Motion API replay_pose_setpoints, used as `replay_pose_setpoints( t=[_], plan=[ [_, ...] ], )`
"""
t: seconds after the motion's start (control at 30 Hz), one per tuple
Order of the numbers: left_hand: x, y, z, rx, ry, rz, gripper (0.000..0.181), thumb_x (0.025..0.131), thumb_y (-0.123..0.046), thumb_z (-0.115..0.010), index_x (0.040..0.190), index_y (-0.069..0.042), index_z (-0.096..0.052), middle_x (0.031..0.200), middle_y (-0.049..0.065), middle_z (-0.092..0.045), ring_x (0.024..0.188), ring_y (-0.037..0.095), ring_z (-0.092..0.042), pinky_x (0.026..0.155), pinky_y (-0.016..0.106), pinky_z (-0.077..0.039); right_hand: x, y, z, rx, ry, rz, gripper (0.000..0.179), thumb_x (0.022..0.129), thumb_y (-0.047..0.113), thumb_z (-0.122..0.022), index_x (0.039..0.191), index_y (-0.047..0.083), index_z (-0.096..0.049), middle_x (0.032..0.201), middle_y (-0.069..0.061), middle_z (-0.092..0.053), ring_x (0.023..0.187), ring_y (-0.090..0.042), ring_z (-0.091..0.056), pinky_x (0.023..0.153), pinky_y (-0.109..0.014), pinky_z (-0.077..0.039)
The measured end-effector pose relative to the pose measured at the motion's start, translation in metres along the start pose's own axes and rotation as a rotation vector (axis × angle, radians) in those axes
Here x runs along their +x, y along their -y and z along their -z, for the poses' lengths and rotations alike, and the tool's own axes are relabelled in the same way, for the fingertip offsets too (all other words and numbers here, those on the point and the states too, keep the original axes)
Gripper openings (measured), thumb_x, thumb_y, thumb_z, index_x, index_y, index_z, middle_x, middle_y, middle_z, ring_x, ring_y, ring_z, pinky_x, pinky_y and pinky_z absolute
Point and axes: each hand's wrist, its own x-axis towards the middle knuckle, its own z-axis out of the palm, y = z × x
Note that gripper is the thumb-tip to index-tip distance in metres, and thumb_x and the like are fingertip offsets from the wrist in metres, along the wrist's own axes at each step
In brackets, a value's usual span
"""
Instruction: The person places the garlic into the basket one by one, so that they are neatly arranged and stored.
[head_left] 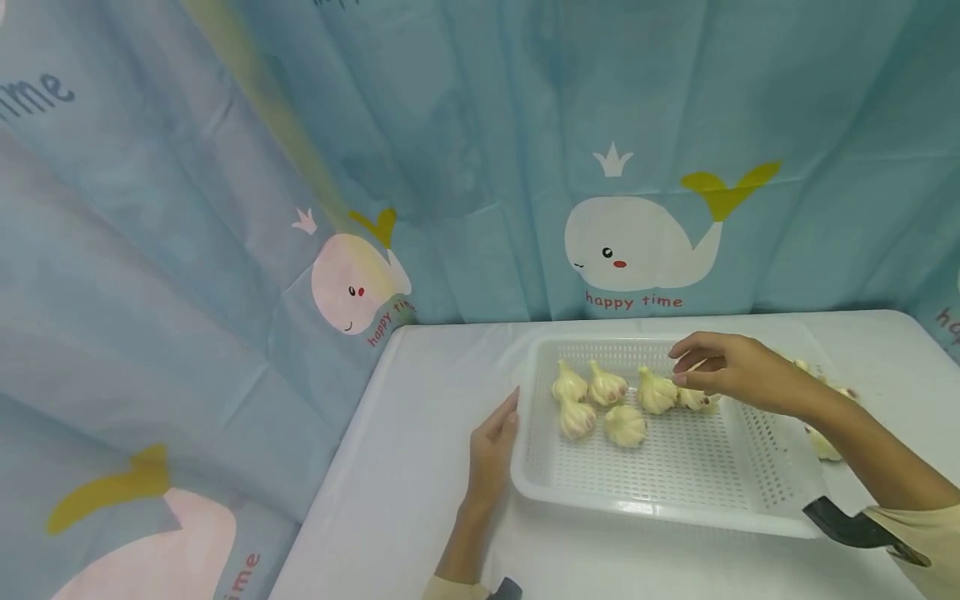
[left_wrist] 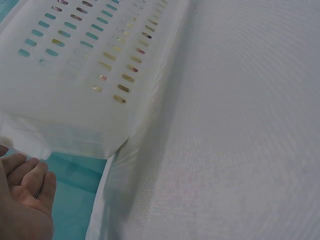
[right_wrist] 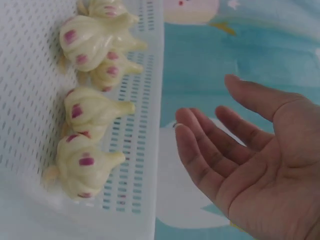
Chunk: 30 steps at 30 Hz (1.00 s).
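A white perforated plastic basket sits on the table with several pale garlic bulbs in it, mostly toward its left and far side. Over the basket's far right part hovers my right hand, fingers loosely bent and thumb apart; the right wrist view shows its palm with nothing held. My left hand is at the basket's left edge, its fingertips against or very near the rim. In the left wrist view the left hand's fingers lie just below the basket's corner, loosely bent.
More garlic bulbs lie on the table right of the basket, partly hidden by the right forearm. A white cloth covers the table. Blue curtains with whale prints hang behind and to the left.
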Motion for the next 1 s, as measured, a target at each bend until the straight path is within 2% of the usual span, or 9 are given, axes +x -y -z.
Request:
replay_pose_setpoints(
  t=[0.13, 0.23, 0.37, 0.5, 0.67, 0.83, 1.0],
  plan=[
    [-0.001, -0.001, -0.001, 0.007, 0.001, 0.0, 0.04, 0.114, -0.027, -0.05, 0.153, -0.019, -0.057, 0.156, -0.004, -0.057, 0.148, 0.015, -0.049, 0.12, 0.028, -0.042, -0.017, -0.009, 0.011, 0.042, -0.063, 0.019, 0.035, 0.104, 0.029, -0.071, 0.133, 0.01, -0.066, 0.121, -0.011, -0.074, 0.098, -0.008, -0.073, 0.079, -0.03, -0.064],
    [-0.001, -0.001, -0.002, 0.015, -0.002, 0.004, 0.041, 0.114, -0.026, -0.05, 0.153, -0.018, -0.057, 0.156, -0.004, -0.057, 0.149, 0.016, -0.049, 0.121, 0.028, -0.042, -0.028, -0.017, 0.017, 0.031, -0.124, 0.026, 0.033, 0.105, 0.027, -0.07, 0.132, 0.01, -0.066, 0.12, -0.009, -0.074, 0.097, -0.004, -0.072, 0.078, -0.03, -0.065],
    [-0.001, -0.002, -0.001, 0.022, -0.005, 0.007, 0.041, 0.113, -0.025, -0.051, 0.152, -0.015, -0.058, 0.156, -0.002, -0.057, 0.149, 0.018, -0.049, 0.122, 0.028, -0.04, -0.04, -0.029, 0.024, 0.035, -0.195, 0.002, 0.032, 0.105, 0.025, -0.07, 0.132, 0.01, -0.064, 0.114, 0.003, -0.075, 0.096, -0.004, -0.073, 0.074, -0.029, -0.065],
    [0.0, -0.001, 0.0, 0.039, -0.021, -0.002, 0.04, 0.113, -0.025, -0.051, 0.152, -0.015, -0.059, 0.156, -0.002, -0.057, 0.149, 0.018, -0.049, 0.122, 0.029, -0.04, -0.049, -0.042, 0.031, 0.085, -0.257, -0.05, 0.034, 0.105, 0.024, -0.069, 0.134, 0.009, -0.061, 0.11, 0.015, -0.075, 0.095, -0.002, -0.073, 0.072, -0.027, -0.064],
    [0.001, 0.001, 0.003, 0.013, -0.031, -0.006, 0.039, 0.113, -0.023, -0.052, 0.15, -0.016, -0.06, 0.154, -0.003, -0.059, 0.147, 0.016, -0.051, 0.121, 0.028, -0.043, -0.058, -0.057, 0.037, 0.137, -0.324, -0.083, 0.029, 0.106, 0.02, -0.068, 0.132, 0.01, -0.062, 0.107, 0.02, -0.075, 0.092, 0.001, -0.072, 0.068, -0.024, -0.062],
    [0.002, 0.005, -0.001, -0.009, -0.021, -0.009, 0.038, 0.112, -0.021, -0.053, 0.15, -0.015, -0.061, 0.153, -0.003, -0.06, 0.147, 0.015, -0.052, 0.121, 0.027, -0.043, -0.07, -0.075, 0.039, 0.148, -0.375, -0.117, 0.021, 0.105, 0.017, -0.069, 0.126, 0.02, -0.063, 0.103, 0.031, -0.07, 0.087, 0.005, -0.07, 0.063, -0.024, -0.061],
    [0.002, 0.005, 0.0, 0.007, -0.019, -0.013, 0.039, 0.113, -0.023, -0.052, 0.15, -0.017, -0.06, 0.153, -0.006, -0.06, 0.146, 0.013, -0.051, 0.121, 0.026, -0.042, -0.077, -0.093, 0.035, 0.113, -0.403, -0.18, 0.019, 0.106, 0.026, -0.068, 0.125, 0.024, -0.062, 0.099, 0.035, -0.067, 0.085, 0.008, -0.068, 0.063, -0.024, -0.061]
  ],
)
